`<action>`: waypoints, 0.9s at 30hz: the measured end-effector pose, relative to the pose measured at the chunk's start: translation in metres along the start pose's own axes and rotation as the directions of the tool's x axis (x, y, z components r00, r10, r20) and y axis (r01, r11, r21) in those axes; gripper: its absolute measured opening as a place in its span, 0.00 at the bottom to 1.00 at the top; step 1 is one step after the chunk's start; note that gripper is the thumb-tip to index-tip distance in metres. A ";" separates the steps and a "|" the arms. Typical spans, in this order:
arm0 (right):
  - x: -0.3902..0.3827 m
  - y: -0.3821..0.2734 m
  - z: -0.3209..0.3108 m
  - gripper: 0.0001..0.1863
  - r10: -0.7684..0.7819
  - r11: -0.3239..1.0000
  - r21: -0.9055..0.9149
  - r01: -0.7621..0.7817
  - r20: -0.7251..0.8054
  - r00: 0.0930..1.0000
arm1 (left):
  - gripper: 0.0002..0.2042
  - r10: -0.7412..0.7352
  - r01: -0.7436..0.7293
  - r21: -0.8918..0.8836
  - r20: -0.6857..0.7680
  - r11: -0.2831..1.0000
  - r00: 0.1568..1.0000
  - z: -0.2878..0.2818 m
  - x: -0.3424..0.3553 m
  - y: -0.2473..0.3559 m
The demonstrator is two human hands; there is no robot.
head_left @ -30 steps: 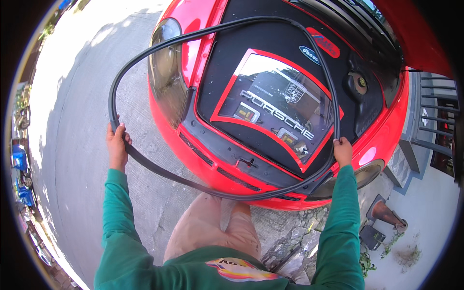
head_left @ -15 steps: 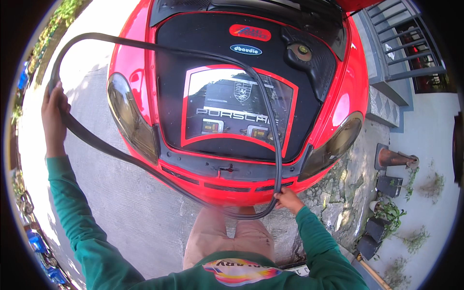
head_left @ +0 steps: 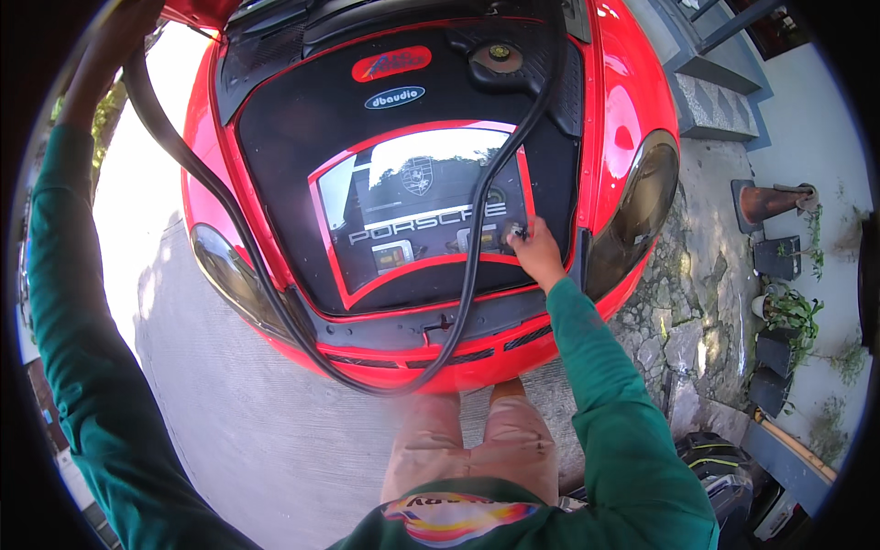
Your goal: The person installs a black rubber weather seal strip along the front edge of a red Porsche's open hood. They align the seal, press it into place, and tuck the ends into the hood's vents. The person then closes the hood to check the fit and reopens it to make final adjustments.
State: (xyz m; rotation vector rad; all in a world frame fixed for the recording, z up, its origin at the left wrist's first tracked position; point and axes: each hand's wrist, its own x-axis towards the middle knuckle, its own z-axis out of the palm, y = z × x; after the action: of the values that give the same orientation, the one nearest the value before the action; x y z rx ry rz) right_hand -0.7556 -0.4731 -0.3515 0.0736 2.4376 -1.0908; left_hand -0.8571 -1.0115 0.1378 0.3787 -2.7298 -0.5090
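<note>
Green sleeve (head_left: 69, 275) on the left led up to the left hand (head_left: 119, 32), raised at the far edge of view beside the black rubber strip (head_left: 247, 240); its fingers were too dim there to tell how far they were closed or whether they gripped the rubber. Pale pavement (head_left: 192, 367) at near left offered the widest room for swinging the loop, while a raised red panel (head_left: 197, 9) crowded that hand at far left. The strip ran nearer past the left headlight (head_left: 229, 266), bent round over the red bumper (head_left: 477, 371), and rose across the red-framed window (head_left: 440, 183) toward the far right. Its near bend lay just ahead of the pale shorts (head_left: 513, 440) — a step forward could snag it. The small latch (head_left: 445, 323) sat inside that bend and might catch the rubber if it were dragged rightward. Just right of the strip, the right hand (head_left: 539, 252) reached over the window's right edge, fingers curled inward; a small dark shape showed at their tips, though whether they held it could not be told. Farther right, past the right headlight (head_left: 637, 215), broken paving (head_left: 678, 302) and a potted plant (head_left: 793, 312) narrowed the room — uneven footing could cause a stumble.
</note>
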 end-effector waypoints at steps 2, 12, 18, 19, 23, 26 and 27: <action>0.056 -0.006 0.006 0.42 0.079 0.963 0.262 -0.061 -0.060 0.995 | 0.23 0.206 -0.206 0.002 0.077 0.978 0.976 0.018 0.049 -0.048; 0.100 -0.078 0.069 0.38 0.137 0.990 0.008 -0.137 -0.144 0.980 | 0.24 0.202 -0.208 -0.119 -0.057 0.971 0.978 0.059 0.009 -0.030; 0.082 -0.029 0.045 0.23 0.179 0.926 0.358 -0.118 -0.140 0.974 | 0.28 0.214 -0.223 -0.102 -0.091 0.969 0.973 0.064 0.040 -0.006; 0.066 -0.019 0.039 0.21 0.182 0.853 0.517 -0.076 -0.156 0.971 | 0.29 0.229 -0.238 -0.094 -0.100 0.967 0.968 0.065 0.050 0.005; -0.011 0.022 0.015 0.12 0.475 0.511 0.801 -0.310 0.038 0.879 | 0.33 0.334 -0.341 -0.040 -0.117 0.939 0.935 0.092 0.102 0.083; -0.068 0.024 0.018 0.10 0.482 0.440 0.824 -0.356 0.117 0.868 | 0.35 0.422 -0.424 0.011 -0.127 0.906 0.898 0.151 0.110 0.154; -0.082 0.018 0.016 0.10 0.481 0.452 0.821 -0.349 0.105 0.871 | 0.36 0.433 -0.431 0.047 -0.125 0.901 0.893 0.187 0.094 0.178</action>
State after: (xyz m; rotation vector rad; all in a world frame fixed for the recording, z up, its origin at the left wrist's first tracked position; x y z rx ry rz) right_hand -0.6724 -0.4612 -0.3376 1.0392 1.6037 -1.9069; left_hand -1.0473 -0.8248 0.0686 -0.1895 -2.5755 -0.3215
